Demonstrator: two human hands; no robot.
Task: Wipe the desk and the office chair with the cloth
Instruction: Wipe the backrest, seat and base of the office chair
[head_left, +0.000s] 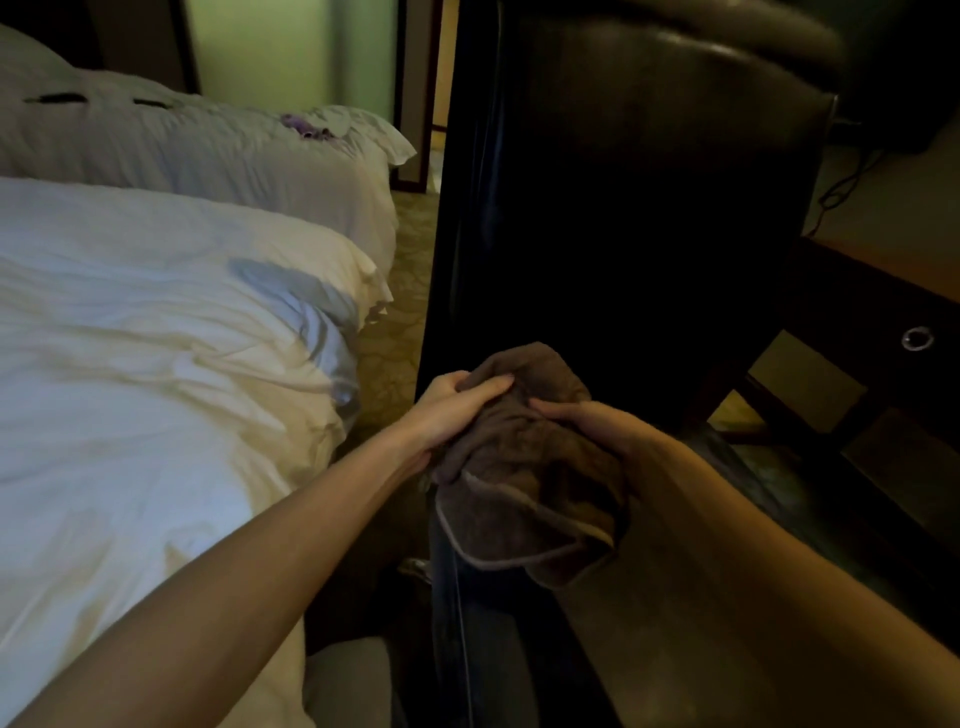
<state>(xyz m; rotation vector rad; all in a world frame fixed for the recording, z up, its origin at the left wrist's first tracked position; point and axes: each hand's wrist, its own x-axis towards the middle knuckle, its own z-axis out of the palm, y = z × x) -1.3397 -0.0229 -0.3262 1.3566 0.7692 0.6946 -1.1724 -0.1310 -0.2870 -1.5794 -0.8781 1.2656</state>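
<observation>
A brown cloth (524, 467) with a pale hem hangs bunched between both hands, low in the middle of the view. My left hand (457, 405) grips its upper left part, thumb and fingers curled over the folds. My right hand (597, 426) grips the cloth's right side, fingers pinching into it. Just behind the cloth rises the dark leather back of the office chair (649, 182), tall and almost black. The dark wooden desk (872, 291) stands at the right behind the chair, with a round metal drawer pull (917, 339).
A bed with white bedding (156, 338) and pillows fills the left side, close to the chair. Patterned carpet (395, 332) shows in the narrow gap between them. A black cable (841, 187) lies on the desk top at the far right.
</observation>
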